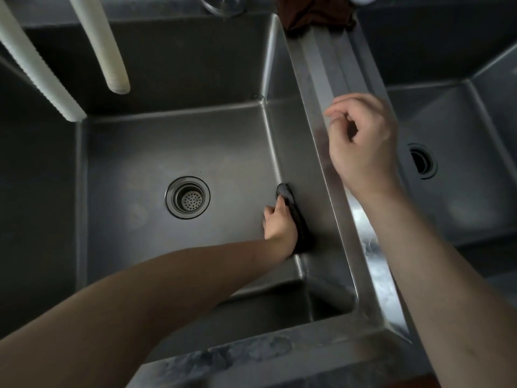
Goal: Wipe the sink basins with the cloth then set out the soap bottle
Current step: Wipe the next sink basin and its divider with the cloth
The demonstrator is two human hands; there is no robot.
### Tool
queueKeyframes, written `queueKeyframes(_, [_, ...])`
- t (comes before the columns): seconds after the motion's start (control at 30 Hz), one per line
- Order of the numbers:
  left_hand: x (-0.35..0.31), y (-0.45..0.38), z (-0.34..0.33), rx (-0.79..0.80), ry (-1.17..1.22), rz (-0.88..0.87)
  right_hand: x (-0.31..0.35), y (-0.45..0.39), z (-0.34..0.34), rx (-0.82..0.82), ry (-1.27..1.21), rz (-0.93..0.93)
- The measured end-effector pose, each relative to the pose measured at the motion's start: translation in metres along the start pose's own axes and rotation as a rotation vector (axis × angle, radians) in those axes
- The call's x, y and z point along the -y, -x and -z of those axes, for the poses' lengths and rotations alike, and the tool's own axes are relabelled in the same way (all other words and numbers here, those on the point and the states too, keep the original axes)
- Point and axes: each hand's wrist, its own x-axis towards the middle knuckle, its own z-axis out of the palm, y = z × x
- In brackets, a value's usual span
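Head view: the left hand (279, 224) is down in the left basin (140, 152), its fingers clamped on a dark cloth (296, 219) and pressing it against the foot of the basin's right wall, to the right of the drain (187, 197). The cloth stands on edge along that wall, just beside the corner where the wall meets the floor. The right hand (363, 147) hovers above the steel divider (330, 88) between the two basins; its fingers are loosely curled, thumb tip near the forefinger, and hold nothing. The right basin (461, 191) lies beyond it, with its own drain (422, 161) partly behind the wrist. Two pale ribbed hoses (112, 60) hang into the left basin from the top edge. A brown rag (316, 12) lies bunched at the far end of the divider. A soap bottle cannot be made out
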Motion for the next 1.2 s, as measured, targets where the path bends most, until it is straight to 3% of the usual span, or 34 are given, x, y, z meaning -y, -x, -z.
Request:
queueKeyframes(0.13, [0.011,0.032,-0.021,0.063,-0.036,0.16,0.001,0.001,0.0,0.007,-0.013,-0.005])
queueKeyframes(0.2, [0.016,0.036,-0.026,0.185,-0.085,0.246,0.002,0.001,0.0,0.018,-0.03,-0.016])
queueKeyframes(0.27, [0.014,0.037,-0.018,0.319,-0.154,0.261,0.004,0.0,0.001,0.026,-0.038,-0.026])
queueKeyframes(0.37, [0.0,0.051,-0.008,0.366,-0.073,0.263,0.006,0.001,0.001,0.023,-0.04,-0.023])
queueKeyframes(0.77, [-0.027,0.109,0.022,0.247,0.254,0.099,0.014,0.0,0.008,0.003,-0.082,-0.118])
queueKeyframes(1.03, [-0.04,0.145,0.045,0.188,0.475,0.037,0.049,0.035,0.031,0.138,-0.173,-0.219])
queueKeyframes(1.2, [-0.053,0.17,0.074,0.115,0.758,0.093,0.077,0.061,0.056,0.133,-0.227,-0.261])
